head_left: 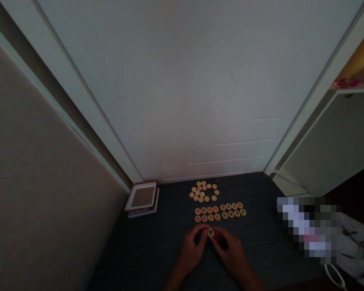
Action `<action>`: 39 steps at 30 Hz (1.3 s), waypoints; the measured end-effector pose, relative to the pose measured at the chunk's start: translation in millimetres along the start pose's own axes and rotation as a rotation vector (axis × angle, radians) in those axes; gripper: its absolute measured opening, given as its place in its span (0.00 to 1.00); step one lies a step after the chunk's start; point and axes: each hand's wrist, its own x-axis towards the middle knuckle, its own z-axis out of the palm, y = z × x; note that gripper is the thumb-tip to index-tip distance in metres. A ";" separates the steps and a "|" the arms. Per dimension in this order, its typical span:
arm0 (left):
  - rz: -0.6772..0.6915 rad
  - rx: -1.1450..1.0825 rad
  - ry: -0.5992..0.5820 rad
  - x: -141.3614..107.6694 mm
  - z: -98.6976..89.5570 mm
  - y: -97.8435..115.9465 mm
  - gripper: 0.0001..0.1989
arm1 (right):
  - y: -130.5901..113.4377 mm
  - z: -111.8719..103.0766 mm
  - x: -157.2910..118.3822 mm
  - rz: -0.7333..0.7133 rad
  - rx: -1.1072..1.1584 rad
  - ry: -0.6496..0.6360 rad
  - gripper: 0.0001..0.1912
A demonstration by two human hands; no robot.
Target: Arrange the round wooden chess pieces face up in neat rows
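Observation:
Between my two hands, close to the table's near side, is a round xiangqi piece with a dark character facing me. My left hand pinches it from the left, thumb and fingertips at its edge. From the right, my right hand grips the same piece with thumb and forefinger. Just beyond my fingers lie two rows of xiangqi pieces, face up, some with red characters and others with black. Farther back is a loose cluster of pale pieces whose faces show no visible characters.
The dark table meets a white panel with embossed hearts at its far edge. Stacked frames or boxes lie at the back left. On the right are a blurred-out item and a pale cloth with cords.

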 end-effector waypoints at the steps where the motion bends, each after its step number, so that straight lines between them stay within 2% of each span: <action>1: 0.001 -0.004 -0.004 -0.3 0.3 -0.8 0.12 | -0.7 -0.5 0.4 0.004 0.001 0.004 0.15; 8: 0.028 -0.017 -0.003 -0.7 2.2 -1.1 0.13 | -3.7 -2.8 3.2 0.034 0.007 0.061 0.15; 19: 0.035 0.003 0.023 0.3 1.8 5.7 0.15 | -10.0 -6.7 3.4 -0.014 0.011 0.053 0.13; 25: 0.011 0.029 -0.008 0.3 1.8 3.6 0.15 | -6.1 -5.2 2.6 0.047 0.051 0.025 0.15; 32: 0.081 0.072 -0.057 -2.7 6.6 -5.8 0.15 | -2.4 -3.7 3.0 0.148 0.130 0.040 0.15; 39: 0.105 0.080 -0.086 -2.9 5.6 -0.8 0.13 | -5.2 -5.2 2.9 0.157 0.094 0.066 0.15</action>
